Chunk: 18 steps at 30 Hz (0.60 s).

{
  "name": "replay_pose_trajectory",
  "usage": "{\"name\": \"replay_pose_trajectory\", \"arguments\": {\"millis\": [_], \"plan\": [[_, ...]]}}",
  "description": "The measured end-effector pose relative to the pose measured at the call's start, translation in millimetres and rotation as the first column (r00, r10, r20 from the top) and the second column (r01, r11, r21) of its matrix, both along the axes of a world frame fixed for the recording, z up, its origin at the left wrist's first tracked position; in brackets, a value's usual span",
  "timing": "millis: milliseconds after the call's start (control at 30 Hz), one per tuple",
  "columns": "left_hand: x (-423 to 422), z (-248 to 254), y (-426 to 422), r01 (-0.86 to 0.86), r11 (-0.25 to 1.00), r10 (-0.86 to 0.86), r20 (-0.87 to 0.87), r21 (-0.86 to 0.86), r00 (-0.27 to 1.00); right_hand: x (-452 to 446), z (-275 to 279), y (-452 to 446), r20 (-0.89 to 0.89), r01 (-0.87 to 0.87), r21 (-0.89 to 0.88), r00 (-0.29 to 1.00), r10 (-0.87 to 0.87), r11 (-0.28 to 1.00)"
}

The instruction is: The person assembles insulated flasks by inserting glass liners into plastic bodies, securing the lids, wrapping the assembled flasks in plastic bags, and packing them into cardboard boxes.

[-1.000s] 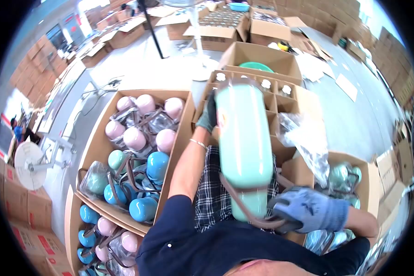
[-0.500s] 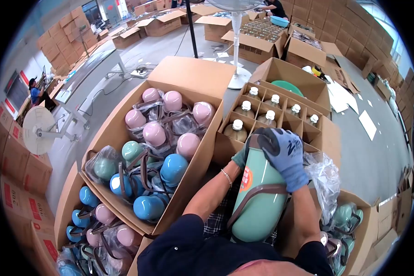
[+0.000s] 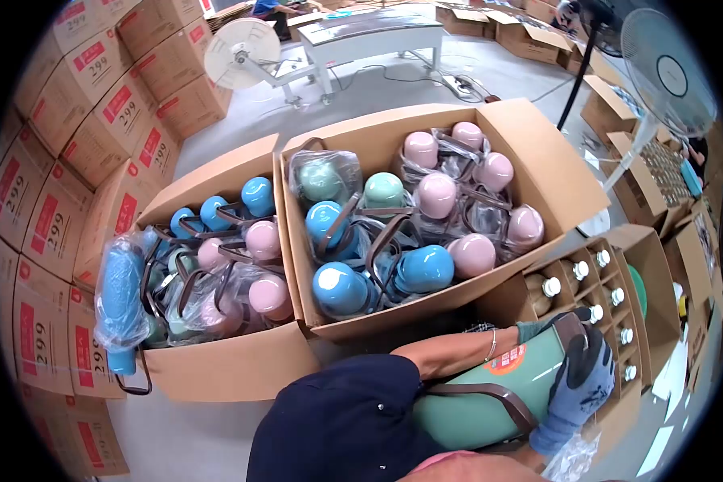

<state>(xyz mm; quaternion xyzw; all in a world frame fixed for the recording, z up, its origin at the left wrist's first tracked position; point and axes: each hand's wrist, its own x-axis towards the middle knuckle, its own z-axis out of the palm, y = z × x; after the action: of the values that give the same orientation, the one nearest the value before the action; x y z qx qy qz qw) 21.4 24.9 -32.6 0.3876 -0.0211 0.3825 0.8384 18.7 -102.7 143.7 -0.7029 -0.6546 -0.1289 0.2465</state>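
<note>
A green thermos flask (image 3: 482,410) with a brown strap handle and an orange label lies slanted against my body, its narrow end pointing up and right. My right hand (image 3: 584,376), in a blue-grey glove with dark fingers, grips that end from the near side. On the far side, my left hand (image 3: 538,328), wearing a green glove, wraps round the same end and is partly hidden. A brown piece (image 3: 569,328) shows between the hands. Just beyond them stands a divided carton (image 3: 628,352) of bottles with white caps (image 3: 551,287).
A large carton (image 3: 426,312) holds pink, blue and green flasks, some in plastic. Left of it, another carton (image 3: 225,365) holds more, with a wrapped blue flask (image 3: 122,289) at its edge. Stacked boxes (image 3: 44,289) line the left; a fan (image 3: 668,76) stands right.
My view has swung left, bringing the left carton and stacked boxes into fuller sight. Both hands still hold the green thermos flask, which now appears lower right and more tilted.
</note>
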Motion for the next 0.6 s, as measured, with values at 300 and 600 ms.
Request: {"name": "replay_pose_trajectory", "arguments": {"millis": [300,600], "plan": [[-97,59,1,-0.263,0.914,0.340,-0.227,0.310,0.913,51,-42,-1,-0.705,-0.163,0.349,0.603,0.373,0.923],[-105,34,0,-0.254,0.967,0.254,-0.111,0.014,0.961,27,-31,19,-0.700,-0.224,0.348,0.584,0.411,0.910]]}}
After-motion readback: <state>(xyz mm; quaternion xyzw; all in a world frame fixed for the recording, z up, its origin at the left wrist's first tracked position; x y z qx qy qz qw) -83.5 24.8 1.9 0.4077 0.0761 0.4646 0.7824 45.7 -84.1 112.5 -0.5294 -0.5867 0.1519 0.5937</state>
